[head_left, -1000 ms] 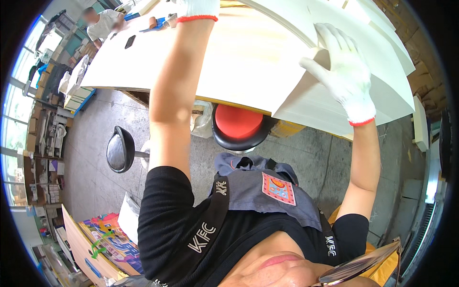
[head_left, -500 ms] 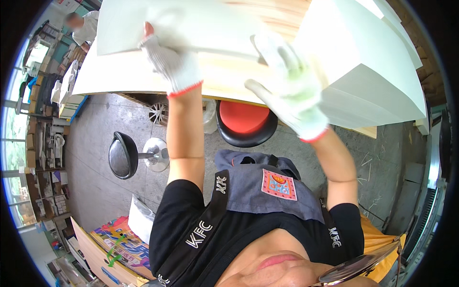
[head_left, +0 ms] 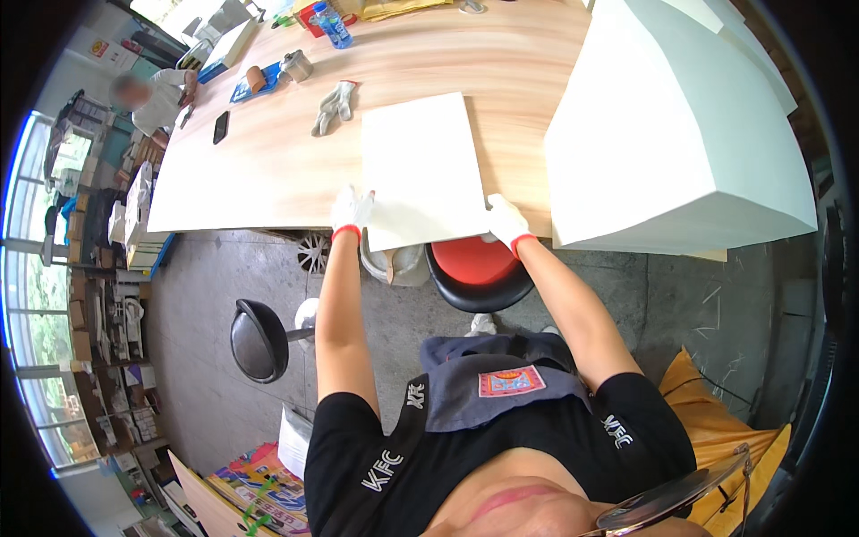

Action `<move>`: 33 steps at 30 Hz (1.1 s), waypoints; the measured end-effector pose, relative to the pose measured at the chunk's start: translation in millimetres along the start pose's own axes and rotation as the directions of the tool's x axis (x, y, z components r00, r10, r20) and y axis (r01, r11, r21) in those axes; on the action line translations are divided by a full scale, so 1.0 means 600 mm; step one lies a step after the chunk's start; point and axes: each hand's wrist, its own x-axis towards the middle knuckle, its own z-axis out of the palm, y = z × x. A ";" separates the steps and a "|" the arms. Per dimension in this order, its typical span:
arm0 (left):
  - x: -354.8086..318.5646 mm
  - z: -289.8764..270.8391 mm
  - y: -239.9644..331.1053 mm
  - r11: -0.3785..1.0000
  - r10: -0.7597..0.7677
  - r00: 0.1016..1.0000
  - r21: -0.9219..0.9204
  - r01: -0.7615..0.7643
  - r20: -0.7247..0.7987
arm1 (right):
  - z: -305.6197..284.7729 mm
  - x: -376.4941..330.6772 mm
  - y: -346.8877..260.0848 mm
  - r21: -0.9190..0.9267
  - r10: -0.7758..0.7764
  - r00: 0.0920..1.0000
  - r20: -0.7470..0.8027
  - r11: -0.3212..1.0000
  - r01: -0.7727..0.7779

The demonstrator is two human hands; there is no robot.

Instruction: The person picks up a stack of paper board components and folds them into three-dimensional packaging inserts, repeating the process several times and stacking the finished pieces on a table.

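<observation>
A white rectangular sheet (head_left: 425, 166) lies on the wooden table, its near end reaching slightly past the front edge. My left hand (head_left: 352, 211), in a white knit glove with a red cuff, is closed on the sheet's left edge near the front corner. At the opposite edge my right hand (head_left: 507, 218), gloved the same way, is closed on it too; its fingers are partly hidden. To the right rises a tall stack of large white sheets (head_left: 640, 152).
Toward the back lie a loose grey glove (head_left: 335, 109), a phone (head_left: 221, 127), a metal pot (head_left: 295, 65), a blue tray (head_left: 242, 91) and a bottle (head_left: 334, 25). A red stool (head_left: 474, 261) and bucket (head_left: 403, 268) are under the front edge. Another person (head_left: 161, 103) is at the far left.
A wide white sheet covered much of the table, with my right hand spread and blurred. Now both hands are lower, at the sides of a narrower-looking white sheet, and the view takes in more of the table.
</observation>
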 end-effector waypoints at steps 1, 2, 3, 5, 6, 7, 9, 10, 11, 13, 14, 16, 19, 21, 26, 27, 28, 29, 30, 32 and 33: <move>-0.007 -0.003 0.005 0.994 -0.090 0.984 -0.051 0.099 0.153 | -0.006 -0.019 -0.017 -0.165 -0.037 0.990 -0.134 0.986 0.014; -0.014 0.004 -0.005 0.988 -0.060 0.987 -0.133 0.081 0.152 | -0.001 -0.044 -0.035 -0.333 -0.093 0.964 -0.249 0.943 0.005; -0.017 0.013 -0.009 0.974 -0.025 0.989 -0.220 0.057 0.146 | -0.001 -0.055 -0.046 -0.489 -0.171 0.919 -0.354 0.872 -0.026; -0.004 0.033 -0.004 0.964 0.010 0.993 -0.266 0.023 0.120 | -0.004 -0.007 0.008 -0.371 -0.207 0.901 -0.382 0.927 0.056; 0.009 0.048 -0.003 0.973 -0.003 0.996 -0.230 0.025 0.094 | 0.002 0.012 0.019 -0.305 -0.201 0.906 -0.372 0.949 0.085; 0.003 0.053 0.004 0.982 -0.023 0.997 -0.185 0.038 0.080 | 0.010 0.015 0.021 -0.230 -0.183 0.918 -0.353 0.968 0.104; 0.007 0.052 0.016 0.987 -0.056 0.998 -0.150 0.053 -0.015 | 0.010 0.034 0.013 -0.296 -0.203 0.928 -0.313 0.949 0.107; 0.017 0.057 0.011 0.985 -0.067 0.996 -0.164 0.057 -0.054 | 0.014 0.041 0.011 -0.302 -0.222 0.929 -0.295 0.944 0.130; 0.019 0.060 0.008 0.983 -0.077 0.993 -0.173 0.061 -0.087 | 0.022 0.041 0.006 -0.302 -0.235 0.932 -0.276 0.942 0.147; 0.021 0.056 0.011 0.988 -0.055 0.997 -0.149 0.046 -0.055 | 0.029 0.056 0.021 -0.341 -0.260 0.916 -0.306 0.928 0.149; 0.034 0.052 0.007 0.988 -0.049 0.997 -0.149 0.040 -0.059 | 0.029 0.047 0.004 -0.306 -0.236 0.931 -0.277 0.941 0.148; 0.027 0.054 0.000 0.991 -0.092 0.996 -0.098 0.090 -0.014 | 0.030 0.025 -0.002 -0.262 -0.208 0.935 -0.288 0.956 0.132; 0.007 0.036 0.029 0.992 -0.113 0.985 -0.074 0.104 -0.131 | 0.032 -0.091 -0.042 -0.360 -0.296 0.926 -0.236 0.911 0.200; -0.003 0.011 0.068 0.982 0.054 0.940 -0.155 -0.112 -0.336 | 0.012 -0.158 -0.016 -0.190 -0.328 0.941 0.081 0.922 0.338; -0.061 -0.190 0.312 0.595 0.555 0.522 -0.129 -0.793 -0.648 | -0.121 -0.410 -0.011 -0.220 -0.432 0.810 0.397 0.812 0.541; -0.117 -0.239 0.385 0.535 0.603 0.491 -0.138 -0.833 -0.628 | -0.157 -0.471 -0.020 -0.235 -0.409 0.830 0.379 0.826 0.513; -0.158 -0.285 0.446 0.383 0.646 0.389 -0.162 -0.909 -0.657 | -0.197 -0.524 -0.034 -0.228 -0.459 0.834 0.306 0.816 0.532; -0.230 -0.329 0.513 0.312 0.701 0.295 -0.093 -0.946 -0.650 | -0.238 -0.575 -0.040 -0.273 -0.518 0.832 0.198 0.786 0.554; -0.278 -0.360 0.571 0.192 0.749 0.181 -0.052 -0.980 -0.638 | -0.278 -0.611 -0.034 -0.352 -0.674 0.737 0.052 0.678 0.645; -0.361 -0.404 0.678 0.027 0.836 0.008 0.027 -0.999 -0.548 | -0.348 -0.697 -0.044 -0.152 -0.609 0.717 -0.338 0.788 0.597; -0.401 -0.422 0.728 -0.011 0.880 -0.045 0.074 -0.997 -0.473 | -0.396 -0.718 -0.037 -0.159 -0.590 0.594 -0.548 0.770 0.618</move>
